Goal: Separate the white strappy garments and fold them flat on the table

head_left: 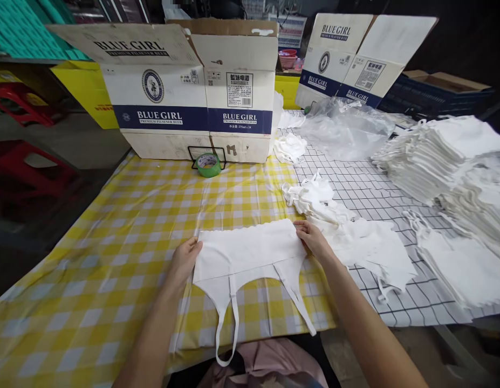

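A white camisole top point(250, 249) lies spread on the yellow checked tablecloth point(152, 205), its straps pointing toward me and hanging at the table's front edge. My left hand point(185, 260) pinches its upper left corner between thumb and fingers. At the upper right corner, my right hand point(312, 237) grips the cloth the same way. Just right of that hand lies a loose heap of white garments point(367, 242), with some straps tangled on top.
Stacks of folded white garments point(436, 151) stand on the right, over a grid-patterned cloth point(326, 167). Clear plastic bags point(347, 126) lie behind. An upright beer carton point(161, 91) and a roll of green tape point(208, 166) are at the back. Red stools point(27, 167) stand left.
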A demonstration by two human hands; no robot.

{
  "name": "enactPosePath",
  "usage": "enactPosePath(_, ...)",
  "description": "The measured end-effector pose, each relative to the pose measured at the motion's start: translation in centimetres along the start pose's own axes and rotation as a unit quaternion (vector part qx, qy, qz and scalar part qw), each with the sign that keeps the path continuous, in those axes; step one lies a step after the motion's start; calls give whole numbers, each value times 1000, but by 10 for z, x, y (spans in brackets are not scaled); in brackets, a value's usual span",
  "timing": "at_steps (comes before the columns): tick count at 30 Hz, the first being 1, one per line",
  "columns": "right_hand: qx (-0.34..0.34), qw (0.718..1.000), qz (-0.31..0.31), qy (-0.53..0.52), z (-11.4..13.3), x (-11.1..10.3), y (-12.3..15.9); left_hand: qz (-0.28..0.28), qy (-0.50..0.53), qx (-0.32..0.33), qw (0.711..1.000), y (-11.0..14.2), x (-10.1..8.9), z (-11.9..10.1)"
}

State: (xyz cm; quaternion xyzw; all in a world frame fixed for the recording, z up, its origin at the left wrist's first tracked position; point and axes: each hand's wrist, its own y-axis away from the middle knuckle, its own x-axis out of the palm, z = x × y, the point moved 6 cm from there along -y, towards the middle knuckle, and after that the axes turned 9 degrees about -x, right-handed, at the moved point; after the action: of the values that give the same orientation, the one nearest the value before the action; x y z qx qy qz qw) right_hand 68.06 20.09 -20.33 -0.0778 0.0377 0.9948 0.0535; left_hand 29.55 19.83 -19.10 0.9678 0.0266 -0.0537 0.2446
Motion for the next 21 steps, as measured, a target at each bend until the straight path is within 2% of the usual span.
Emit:
enactPosePath(7,20,1000,-14,-20,0,0,4,-12,53,-35,998,-4,-4,13)
enactPosePath(13,-77,992,-73,75,5,0,15,-17,59,-33,998,-1,-3,13)
enactPosePath(21,-146,964,-128,184,15,10,33,-4,64,-1,998,0,-1,13)
